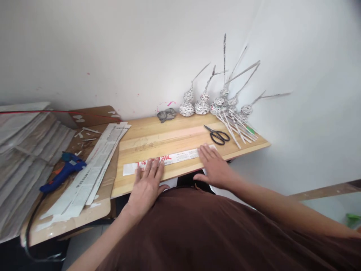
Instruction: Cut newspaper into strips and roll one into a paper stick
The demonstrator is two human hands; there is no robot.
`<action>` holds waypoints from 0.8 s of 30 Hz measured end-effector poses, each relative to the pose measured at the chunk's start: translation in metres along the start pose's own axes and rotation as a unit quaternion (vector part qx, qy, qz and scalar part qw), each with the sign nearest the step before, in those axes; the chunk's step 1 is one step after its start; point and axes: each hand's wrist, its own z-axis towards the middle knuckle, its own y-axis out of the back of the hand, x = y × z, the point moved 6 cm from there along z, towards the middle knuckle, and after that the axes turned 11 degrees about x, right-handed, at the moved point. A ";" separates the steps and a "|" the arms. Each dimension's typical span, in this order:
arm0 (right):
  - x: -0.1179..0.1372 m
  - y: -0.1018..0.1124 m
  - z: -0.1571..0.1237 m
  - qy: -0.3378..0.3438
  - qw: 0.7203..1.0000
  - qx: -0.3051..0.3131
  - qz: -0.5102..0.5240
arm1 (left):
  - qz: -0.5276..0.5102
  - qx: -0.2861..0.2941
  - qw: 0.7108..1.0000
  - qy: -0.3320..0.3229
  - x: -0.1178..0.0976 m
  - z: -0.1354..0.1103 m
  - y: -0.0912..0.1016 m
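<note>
A long strip of newspaper (182, 157) with red and black print lies along the front of the wooden table (158, 139). My left hand (148, 178) rests flat on its left part, fingers stretched out. Over the strip's right end my right hand (213, 163) presses with extended fingers, its thumb apart near the table edge. Neither hand grips anything. Just beyond my right hand lie black-handled scissors (218, 136), blades toward the back left.
Gourd shapes wound from paper (202, 105) stand at the back right, near rolled paper sticks (238, 128). A grey cloth-like lump (166, 114) lies by the wall. On the left are a blue glue gun (63, 173), newspaper strips (93, 169) and a tall newspaper stack (25, 162).
</note>
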 end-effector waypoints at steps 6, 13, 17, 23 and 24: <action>0.097 0.002 0.037 0.222 0.973 0.003 0.063 | 0.004 0.018 1.000 -0.003 -0.002 0.007 -0.002; 0.042 0.001 0.010 0.172 0.983 -0.016 0.059 | -0.012 0.013 0.998 0.059 0.041 -0.027 -0.004; -0.015 -0.001 -0.012 0.092 0.995 -0.044 0.018 | -0.017 -0.009 0.995 0.100 0.062 -0.047 -0.007; -0.052 -0.006 -0.024 0.008 0.997 -0.060 -0.052 | 0.020 -0.015 0.992 0.122 0.053 -0.047 0.001; -0.048 -0.006 -0.024 0.000 0.996 -0.063 -0.057 | 0.026 -0.013 0.991 0.130 0.050 -0.045 0.003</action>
